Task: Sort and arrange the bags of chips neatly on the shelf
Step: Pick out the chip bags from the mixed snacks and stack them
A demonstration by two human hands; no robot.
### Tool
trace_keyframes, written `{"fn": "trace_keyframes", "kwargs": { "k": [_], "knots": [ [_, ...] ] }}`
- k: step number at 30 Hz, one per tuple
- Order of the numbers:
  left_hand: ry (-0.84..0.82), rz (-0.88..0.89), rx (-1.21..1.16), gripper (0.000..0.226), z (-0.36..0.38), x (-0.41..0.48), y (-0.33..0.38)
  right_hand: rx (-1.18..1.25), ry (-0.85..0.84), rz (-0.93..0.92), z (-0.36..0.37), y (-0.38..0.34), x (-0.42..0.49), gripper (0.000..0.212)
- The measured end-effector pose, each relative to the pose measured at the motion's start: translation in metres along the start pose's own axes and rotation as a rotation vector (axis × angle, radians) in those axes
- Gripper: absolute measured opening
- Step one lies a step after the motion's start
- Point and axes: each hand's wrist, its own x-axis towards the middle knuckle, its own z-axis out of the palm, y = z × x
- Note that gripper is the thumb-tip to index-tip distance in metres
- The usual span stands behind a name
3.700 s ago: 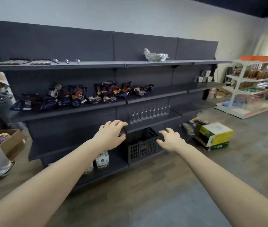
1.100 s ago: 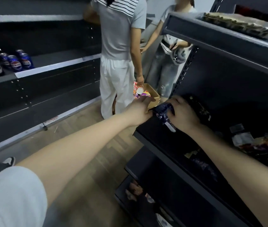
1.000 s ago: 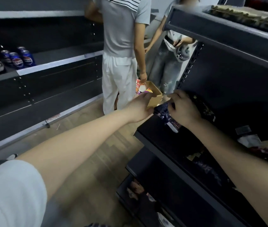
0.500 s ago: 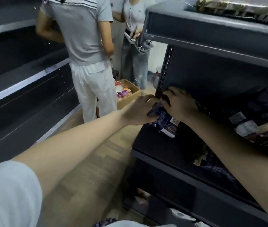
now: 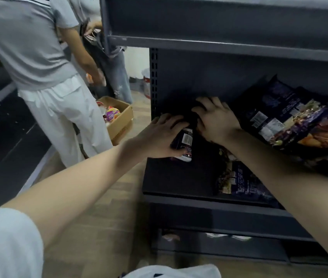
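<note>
Currently one dark chip bag [image 5: 185, 140] sits at the shelf's [image 5: 175, 177] left end by the back panel [image 5: 199, 77]. Left hand [image 5: 162, 138] fingers wrap its side, right hand [image 5: 217, 122] fingers curl over the top, probably squaring it upright to start a row. Loose bags [image 5: 299, 121] heaped right.

Nothing here you can read. White barcode label [image 5: 187, 138] on the chip bag [image 5: 183, 146] at the shelf's [image 5: 179, 177] left end: blurred. Print on the neighbouring bags [image 5: 279, 121]: illegible.
</note>
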Motion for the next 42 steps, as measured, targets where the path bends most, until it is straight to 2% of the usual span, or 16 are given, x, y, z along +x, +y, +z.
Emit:
{"fn": "trace_keyframes", "kwargs": {
  "k": [6, 17, 21, 24, 26, 28, 30, 33, 35, 39, 42],
  "knots": [
    [0.029, 0.06, 0.059, 0.086, 0.011, 0.016, 0.001, -0.034, -0.003, 0.06, 0.002, 0.018, -0.018, 0.038],
    [0.07, -0.076, 0.042, 0.085, 0.031, 0.038, 0.011, -0.097, 0.143, -0.006, 0.013, 0.035, -0.034, 0.022],
    [0.08, -0.138, 0.005, 0.085, 0.029, 0.034, 0.009, -0.064, 0.31, -0.05, 0.011, 0.036, -0.029, 0.022],
    [0.154, -0.16, -0.014, 0.08, 0.026, 0.033, 0.013, 0.011, 0.462, -0.106, 0.006, 0.033, -0.028, 0.021],
    [0.202, -0.151, 0.003, 0.078, 0.025, 0.033, 0.017, 0.046, 0.505, -0.156, 0.004, 0.028, -0.027, 0.02],
    [0.214, -0.146, 0.01, 0.077, 0.025, 0.032, 0.019, 0.138, 0.45, -0.206, 0.003, 0.019, -0.027, 0.023],
    [0.252, -0.146, 0.016, 0.078, 0.026, 0.029, 0.019, 0.271, 0.309, -0.234, 0.001, 0.007, -0.031, 0.033],
    [0.318, -0.159, -0.002, 0.081, 0.023, 0.022, 0.016, 0.442, 0.086, -0.198, 0.0, -0.008, -0.034, 0.046],
    [0.287, -0.184, -0.017, 0.088, 0.019, 0.015, 0.01, 0.483, -0.046, -0.166, 0.004, -0.016, -0.033, 0.057],
    [0.161, -0.236, -0.076, 0.101, 0.021, -0.004, 0.004, 0.351, -0.198, -0.119, 0.012, -0.027, -0.025, 0.087],
    [0.108, -0.25, -0.099, 0.102, 0.031, -0.013, 0.004, 0.251, -0.307, -0.101, 0.023, -0.032, -0.019, 0.096]
  ]
}}
